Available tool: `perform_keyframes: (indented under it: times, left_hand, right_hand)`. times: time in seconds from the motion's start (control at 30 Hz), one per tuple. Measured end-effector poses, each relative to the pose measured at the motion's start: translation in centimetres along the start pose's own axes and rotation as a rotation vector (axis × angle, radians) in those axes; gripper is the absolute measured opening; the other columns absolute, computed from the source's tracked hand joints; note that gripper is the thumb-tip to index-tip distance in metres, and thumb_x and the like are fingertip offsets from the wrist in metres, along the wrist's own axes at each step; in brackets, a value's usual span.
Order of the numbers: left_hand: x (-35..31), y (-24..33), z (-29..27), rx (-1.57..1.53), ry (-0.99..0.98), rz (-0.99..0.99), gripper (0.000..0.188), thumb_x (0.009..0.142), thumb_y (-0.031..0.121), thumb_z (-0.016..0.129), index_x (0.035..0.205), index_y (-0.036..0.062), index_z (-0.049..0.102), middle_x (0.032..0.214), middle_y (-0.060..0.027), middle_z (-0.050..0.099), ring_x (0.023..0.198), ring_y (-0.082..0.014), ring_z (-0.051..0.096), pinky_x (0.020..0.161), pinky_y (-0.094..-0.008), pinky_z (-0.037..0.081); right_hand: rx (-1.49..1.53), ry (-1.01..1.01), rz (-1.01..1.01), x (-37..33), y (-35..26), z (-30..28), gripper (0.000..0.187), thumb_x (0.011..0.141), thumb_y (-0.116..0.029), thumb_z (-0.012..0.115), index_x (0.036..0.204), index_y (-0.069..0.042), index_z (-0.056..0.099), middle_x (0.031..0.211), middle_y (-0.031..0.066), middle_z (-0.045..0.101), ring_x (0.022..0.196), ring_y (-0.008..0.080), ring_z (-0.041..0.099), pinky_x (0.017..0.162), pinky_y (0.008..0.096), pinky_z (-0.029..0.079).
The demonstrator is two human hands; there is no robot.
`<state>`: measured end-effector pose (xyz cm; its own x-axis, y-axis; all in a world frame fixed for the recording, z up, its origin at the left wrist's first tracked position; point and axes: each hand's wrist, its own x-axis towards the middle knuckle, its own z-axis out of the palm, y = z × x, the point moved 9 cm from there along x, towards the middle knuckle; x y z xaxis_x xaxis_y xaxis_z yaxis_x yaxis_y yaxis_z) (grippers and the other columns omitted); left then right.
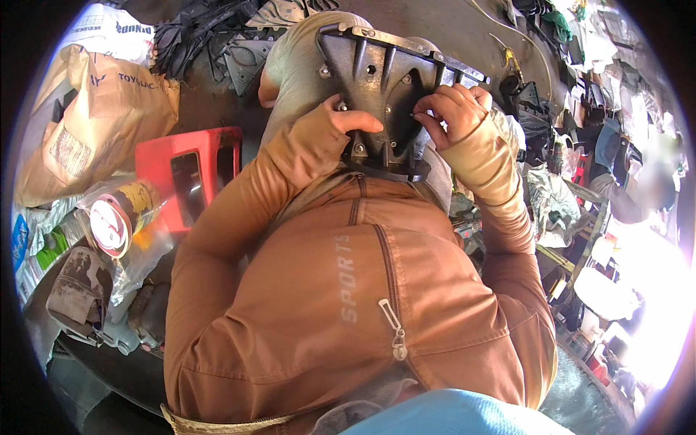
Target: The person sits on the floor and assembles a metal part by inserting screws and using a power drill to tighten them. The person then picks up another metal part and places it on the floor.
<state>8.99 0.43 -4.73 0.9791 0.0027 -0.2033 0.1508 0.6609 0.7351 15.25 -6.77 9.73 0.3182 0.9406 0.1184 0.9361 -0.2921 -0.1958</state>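
Counts: we log one left hand (353,119), one right hand (457,114), one black ribbed part (388,83), one jacket (297,290), one red piece (161,174) with two dark openings (188,187), one paper sack (119,109). Heaped dark pieces (192,43): uncountable.

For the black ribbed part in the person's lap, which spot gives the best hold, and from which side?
Probably the black ribbed part is best gripped at its narrower middle, from the person's left, thumb across the face. It tapers between a wide far end and a flared near end; the left hand is there, the right hand over the right side.
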Motion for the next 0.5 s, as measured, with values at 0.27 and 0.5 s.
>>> perform_keyframes:
  times: [0.27,0.5]
  left_hand:
    - [0.4,0.0,-0.6,0.175,-0.018,0.105,0.042,0.07,0.005,0.055,0.111,-0.0023,0.058,0.1,-0.01,0.065,0.089,-0.0194,0.062,0.082,-0.03,0.051]
    - [-0.3,1.1,1.3,-0.082,-0.023,-0.01,0.044,0.071,0.006,0.053,0.114,-0.0014,0.056,0.101,-0.0098,0.064,0.092,-0.019,0.061,0.084,-0.0294,0.05]
  right_hand:
    - [-0.07,0.03,-0.019,-0.1,-0.6,0.0,0.008,0.073,-0.009,0.065,0.081,-0.011,0.064,0.077,0.0034,0.059,0.079,0.0225,0.057,0.078,0.0376,0.035]
    - [-0.124,0.048,-0.095,-0.8,-1.0,-1.0,0.024,0.067,-0.006,0.06,0.087,-0.017,0.068,0.077,-0.0006,0.055,0.078,0.0186,0.055,0.083,0.0401,0.033]
